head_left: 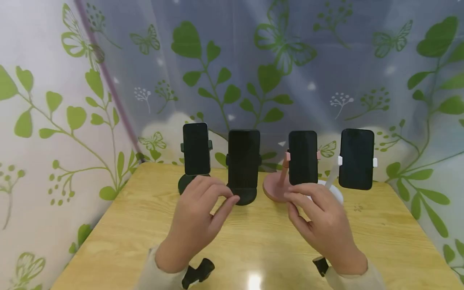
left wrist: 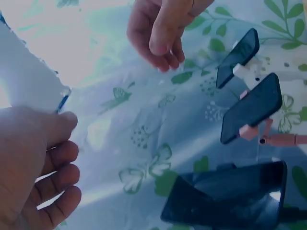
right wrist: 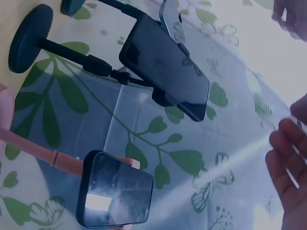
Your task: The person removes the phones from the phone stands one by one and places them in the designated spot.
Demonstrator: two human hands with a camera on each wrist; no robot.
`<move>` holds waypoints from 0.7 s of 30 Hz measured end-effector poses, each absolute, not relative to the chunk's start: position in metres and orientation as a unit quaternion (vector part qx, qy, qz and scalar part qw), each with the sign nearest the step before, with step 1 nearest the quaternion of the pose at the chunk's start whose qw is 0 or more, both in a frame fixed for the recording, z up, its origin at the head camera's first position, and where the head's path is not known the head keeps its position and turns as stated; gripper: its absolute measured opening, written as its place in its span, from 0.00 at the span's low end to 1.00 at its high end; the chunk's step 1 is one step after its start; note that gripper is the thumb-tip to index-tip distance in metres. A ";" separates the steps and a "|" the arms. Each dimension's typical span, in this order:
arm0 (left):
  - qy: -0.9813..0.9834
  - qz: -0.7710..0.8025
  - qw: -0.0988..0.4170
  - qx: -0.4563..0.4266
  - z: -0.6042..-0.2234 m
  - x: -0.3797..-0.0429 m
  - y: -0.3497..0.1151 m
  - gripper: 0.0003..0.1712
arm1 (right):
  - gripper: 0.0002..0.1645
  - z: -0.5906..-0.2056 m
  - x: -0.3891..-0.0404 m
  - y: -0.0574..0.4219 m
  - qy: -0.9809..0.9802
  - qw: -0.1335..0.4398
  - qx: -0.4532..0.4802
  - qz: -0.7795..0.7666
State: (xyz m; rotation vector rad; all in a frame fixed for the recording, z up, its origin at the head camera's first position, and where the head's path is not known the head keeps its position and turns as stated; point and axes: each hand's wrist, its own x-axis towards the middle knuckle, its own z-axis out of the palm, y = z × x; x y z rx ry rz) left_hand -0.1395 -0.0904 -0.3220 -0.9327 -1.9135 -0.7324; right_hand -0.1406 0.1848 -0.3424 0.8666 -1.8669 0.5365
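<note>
Empty hands (head_left: 199, 221) (head_left: 324, 225), loosely bent, hover apart near four phones (head_left: 243, 159), inside the table's edges (head_left: 105, 227).

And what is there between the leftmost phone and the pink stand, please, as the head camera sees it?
In the head view, another phone, held on a black stand, is between the leftmost phone and the pink stand.

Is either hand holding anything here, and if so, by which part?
Nothing that I can see: the left hand and the right hand both look empty.
</note>
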 end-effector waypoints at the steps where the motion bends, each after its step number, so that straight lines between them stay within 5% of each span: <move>1: -0.765 -0.295 0.436 -0.372 -0.323 -0.142 -0.093 0.15 | 0.20 -0.343 -0.143 0.184 -0.760 0.490 0.364 0.224; 21: -0.767 -0.364 0.462 -0.255 -0.340 -0.189 -0.138 0.05 | 0.20 -0.344 -0.145 0.187 -0.712 0.515 0.393 0.270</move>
